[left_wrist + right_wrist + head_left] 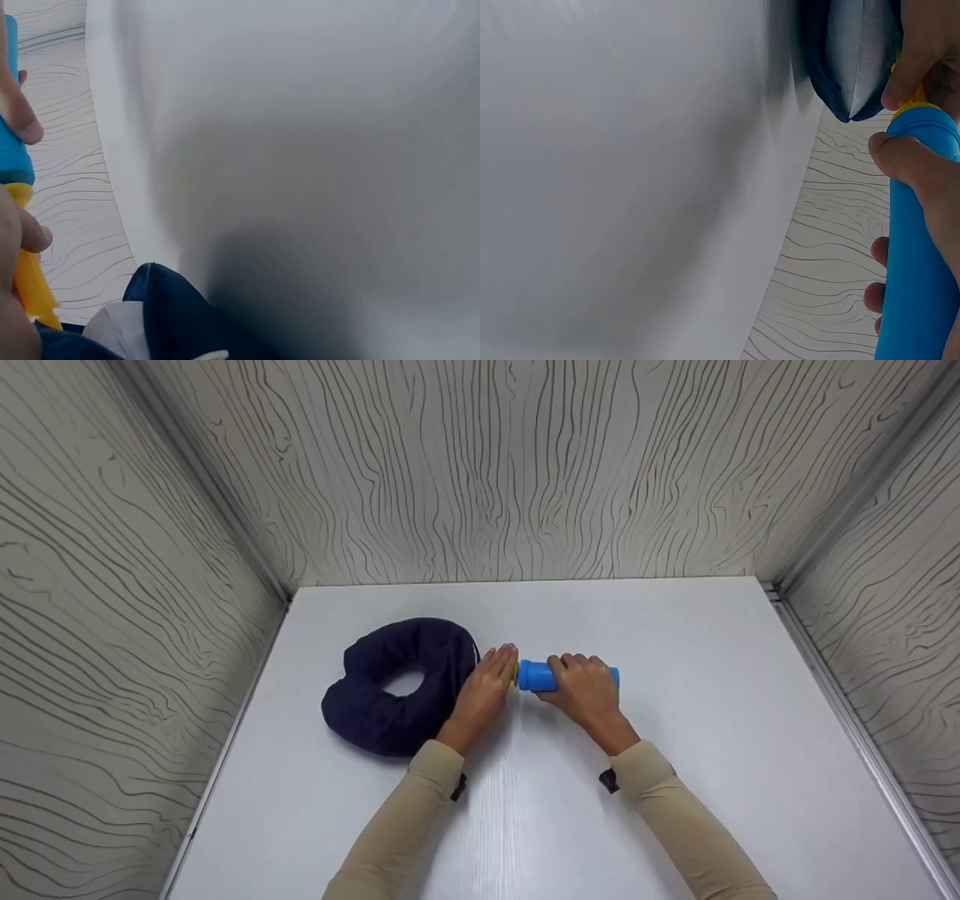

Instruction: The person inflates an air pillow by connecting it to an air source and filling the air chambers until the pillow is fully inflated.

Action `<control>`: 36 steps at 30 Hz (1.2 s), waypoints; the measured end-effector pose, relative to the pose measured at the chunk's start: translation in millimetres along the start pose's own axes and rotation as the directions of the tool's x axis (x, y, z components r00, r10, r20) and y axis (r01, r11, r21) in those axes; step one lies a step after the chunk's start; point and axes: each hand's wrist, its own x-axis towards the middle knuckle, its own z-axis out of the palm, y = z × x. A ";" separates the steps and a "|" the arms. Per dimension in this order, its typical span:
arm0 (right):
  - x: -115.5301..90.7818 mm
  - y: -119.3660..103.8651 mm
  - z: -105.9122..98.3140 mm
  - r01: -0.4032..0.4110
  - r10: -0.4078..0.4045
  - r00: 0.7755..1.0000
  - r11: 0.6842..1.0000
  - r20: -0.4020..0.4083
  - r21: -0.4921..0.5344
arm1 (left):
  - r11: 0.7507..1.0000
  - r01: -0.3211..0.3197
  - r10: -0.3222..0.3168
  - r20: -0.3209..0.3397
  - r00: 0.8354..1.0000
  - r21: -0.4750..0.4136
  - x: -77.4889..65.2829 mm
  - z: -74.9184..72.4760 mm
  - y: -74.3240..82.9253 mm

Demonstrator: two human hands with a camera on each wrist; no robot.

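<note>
My right hand (590, 690) grips a blue cylindrical tube (535, 676), which lies sideways above the white table in the head view. In the right wrist view its fingers wrap round the tube, with the thumb near the collar. At the tube's left end is a yellow piece (33, 285), long and narrow in the left wrist view. My left hand (484, 690) pinches this yellow piece right by the tube's collar and covers much of it. Just left of that hand lies a dark navy U-shaped neck pillow (375, 724).
The white table (712, 660) is bounded by wood-grain patterned panels (480, 472) at the back and on both sides. Metal edging (862, 742) runs along the table's right side. A pale grey panel (847, 52) shows on the pillow's side.
</note>
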 end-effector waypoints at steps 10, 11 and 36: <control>-4.3 22.1 -4.8 -0.022 0.023 0.999 0.999 -0.029 0.042 | 1.000 -0.004 0.004 0.038 0.999 -0.013 -2.0 -5.9 -18.8; -5.9 25.9 -5.7 -0.022 0.024 0.999 0.999 -0.032 0.043 | 1.000 -0.003 0.004 0.040 0.999 -0.015 -2.8 -6.2 -20.7; -21.2 45.1 -19.7 -0.039 0.039 0.999 0.999 -0.018 0.001 | 0.996 0.079 -0.078 0.045 0.996 -0.036 -7.0 -5.0 -19.5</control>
